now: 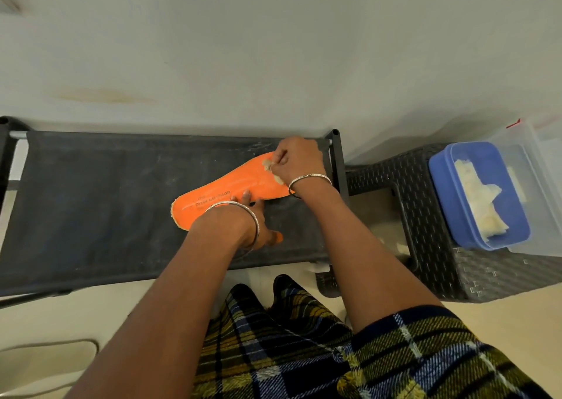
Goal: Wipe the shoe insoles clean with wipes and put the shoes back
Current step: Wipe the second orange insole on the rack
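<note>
Insole [231,190] of orange lies flat at mid-frame on the dark bench [91,200]. The left hand [258,219] presses flat fingers on its lower-left half. The right hand [296,162] at its upper-right tip pinches a crumpled wipe [269,164] against it. A blue tub [441,185] sits far right, well apart.

One orange insole [225,191] lies under the fingers [247,196]; one crumpled wipe [268,164] sits pinched in the right hand [299,162]. Two bangles [309,177] show, one per wrist. Right of the fingers stand one blue box [441,185], one clear box [541,161] and one stool [425,246].
</note>
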Motion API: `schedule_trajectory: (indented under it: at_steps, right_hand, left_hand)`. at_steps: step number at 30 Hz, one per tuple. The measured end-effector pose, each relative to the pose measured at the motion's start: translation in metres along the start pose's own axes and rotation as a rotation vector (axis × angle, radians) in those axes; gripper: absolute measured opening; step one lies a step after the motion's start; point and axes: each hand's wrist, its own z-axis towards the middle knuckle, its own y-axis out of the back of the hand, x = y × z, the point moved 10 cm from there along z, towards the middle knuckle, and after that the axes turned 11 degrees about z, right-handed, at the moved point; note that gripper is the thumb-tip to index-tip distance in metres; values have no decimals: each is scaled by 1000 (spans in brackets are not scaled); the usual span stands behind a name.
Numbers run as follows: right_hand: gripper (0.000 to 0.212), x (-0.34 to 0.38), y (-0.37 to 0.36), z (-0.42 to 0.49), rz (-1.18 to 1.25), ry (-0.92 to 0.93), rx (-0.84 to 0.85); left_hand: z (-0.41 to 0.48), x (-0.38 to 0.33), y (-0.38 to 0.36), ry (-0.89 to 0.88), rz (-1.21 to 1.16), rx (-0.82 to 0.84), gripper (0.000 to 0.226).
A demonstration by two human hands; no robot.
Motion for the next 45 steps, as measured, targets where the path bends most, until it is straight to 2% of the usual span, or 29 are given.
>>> schedule_trajectory:
  at_steps: [3,4,7,8,11,13,14,16,20,22,24,26,28,32,33,36,38,40,44,45]
  right_hand:
    - [4,-1,11,1,64,15,-69]
    - [7,0,8,1,67,25,-15]
    - [10,5,-18,-10,-23,52,288]
    - [9,6,-21,-11,-45,65,310]
    - [2,-2,-3,-1,35,35,99]
    - [11,-10,8,3,76,1,-40]
    - [11,-11,9,4,81,-4,-58]
    - [5,-7,5,2,63,10,6]
    - [8,6,-20,-11,-56,49,309]
    - [6,3,-17,-8,-52,36,256]
    - [7,-5,-2,0,-4,10,74]
    - [11,-10,9,4,30,6,-33]
    - [6,-9,6,4,16,17,24]
    - [6,-2,-25,-13,-45,19,348]
    - [5,-3,-24,-12,-56,22,342]
    - [4,-11,-1,2,-78,11,137]
    - [5,-13,8,5,-66,2,68]
    - [5,-9,3,3,-93,11,112]
    - [4,1,-27,-13,-82,31,355]
    - [4,2,-26,-12,-83,36,348]
  left_hand:
    - [1,1,-1,3,7,5,91]
    - [0,2,-1,2,10,3,91]
    - [-1,2,0,3,11,3,89]
    - [-1,2,0,4,7,3,89]
    - [-3,0,1,4,8,0,89]
    - [-4,-1,1,10,11,-1,89]
    - [-3,0,1,12,9,1,89]
    - [-2,1,0,15,15,7,90]
    - [-5,0,0,15,20,6,88]
    - [-5,0,1,12,24,5,88]
    - [-5,0,1,13,24,5,88]
    - [-4,1,0,16,16,9,88]
    - [-4,0,0,16,15,10,89]
    - [-7,-3,3,6,9,-7,87]
    - [-7,-3,3,4,7,-11,87]
    - [-6,-1,2,7,11,-17,88]
    - [-5,-1,2,8,4,-15,89]
    - [-6,0,2,8,3,-13,88]
    - [-5,-2,3,3,11,-16,88]
    - [-5,-1,2,5,9,-14,89]
